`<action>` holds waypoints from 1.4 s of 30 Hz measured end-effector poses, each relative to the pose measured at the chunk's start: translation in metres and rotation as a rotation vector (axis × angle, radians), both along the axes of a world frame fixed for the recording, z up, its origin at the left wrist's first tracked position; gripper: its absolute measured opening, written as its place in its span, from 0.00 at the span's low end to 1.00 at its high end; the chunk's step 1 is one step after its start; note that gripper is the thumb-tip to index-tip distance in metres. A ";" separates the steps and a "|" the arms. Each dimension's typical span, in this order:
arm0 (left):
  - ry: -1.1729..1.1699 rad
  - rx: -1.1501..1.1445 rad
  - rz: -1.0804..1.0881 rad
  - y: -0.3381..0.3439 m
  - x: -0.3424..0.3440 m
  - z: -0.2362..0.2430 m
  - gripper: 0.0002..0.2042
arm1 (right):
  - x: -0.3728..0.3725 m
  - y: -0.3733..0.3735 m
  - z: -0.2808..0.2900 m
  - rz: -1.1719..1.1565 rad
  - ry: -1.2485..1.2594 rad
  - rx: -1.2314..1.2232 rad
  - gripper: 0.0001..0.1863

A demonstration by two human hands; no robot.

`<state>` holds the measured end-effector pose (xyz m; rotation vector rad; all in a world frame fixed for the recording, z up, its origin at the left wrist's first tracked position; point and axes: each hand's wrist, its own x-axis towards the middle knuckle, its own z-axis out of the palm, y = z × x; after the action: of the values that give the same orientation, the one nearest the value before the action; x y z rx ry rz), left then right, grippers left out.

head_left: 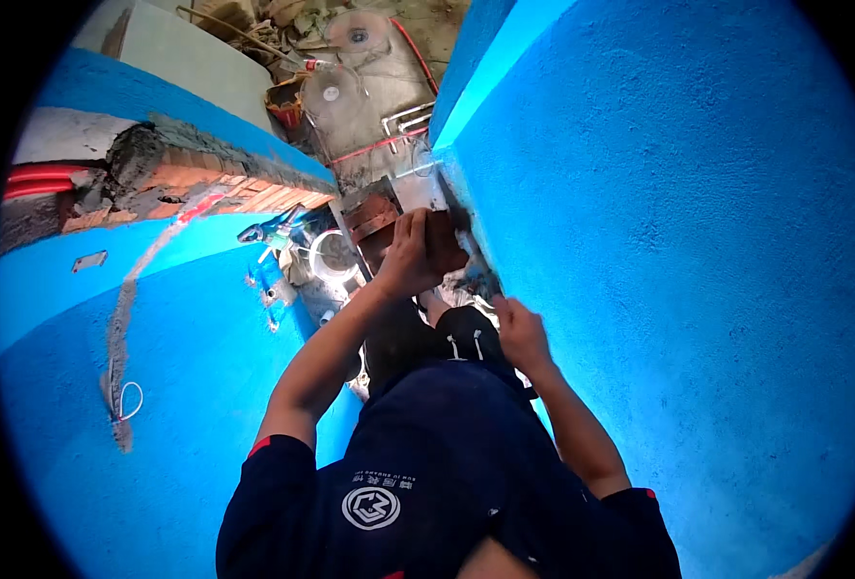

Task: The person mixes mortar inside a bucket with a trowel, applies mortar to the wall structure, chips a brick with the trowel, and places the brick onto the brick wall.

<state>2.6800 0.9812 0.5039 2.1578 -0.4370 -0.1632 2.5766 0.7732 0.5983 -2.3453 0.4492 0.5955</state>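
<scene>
My left hand [410,259] is closed on a reddish-brown brick [449,243], its fingers lying over the top and near side. Beside that brick, to the left, are more reddish bricks [369,214] with grey smears of mortar. A pale block-like surface [420,193] shows just beyond my fingertips. My right hand [522,333] is held lower, close to the right wall, with its fingers curled in. Whatever it grips is mostly hidden. A dark, grey-smeared shape [480,280] lies just beyond it, and I cannot tell whether the two are joined.
Blue-coated walls [678,241] rise close on the right and left. The left one has a broken edge with exposed brick [253,193] and red pipes [46,180]. A white bucket [316,249] stands left of the bricks. Metal pipes [398,125] and debris lie on the floor beyond.
</scene>
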 end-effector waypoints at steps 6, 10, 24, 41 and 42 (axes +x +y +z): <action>-0.026 0.035 0.101 0.015 0.004 -0.009 0.46 | -0.021 -0.037 -0.016 -0.193 -0.136 -0.080 0.23; -0.010 -0.003 0.172 0.022 0.007 -0.005 0.48 | 0.000 -0.032 0.045 -0.193 -0.124 0.004 0.22; -0.373 0.185 0.102 0.021 0.034 -0.015 0.44 | -0.036 -0.013 0.024 -0.063 -0.174 0.047 0.19; 0.039 -0.158 0.273 0.027 0.041 0.037 0.48 | -0.027 -0.034 0.007 -0.100 -0.118 0.010 0.22; 0.230 -0.440 0.293 0.040 0.039 0.020 0.45 | -0.014 -0.032 0.013 -0.081 -0.125 0.048 0.22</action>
<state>2.7186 1.0208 0.5241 1.7200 -0.0153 -0.1334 2.5625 0.7408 0.6118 -2.2909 0.4652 0.4144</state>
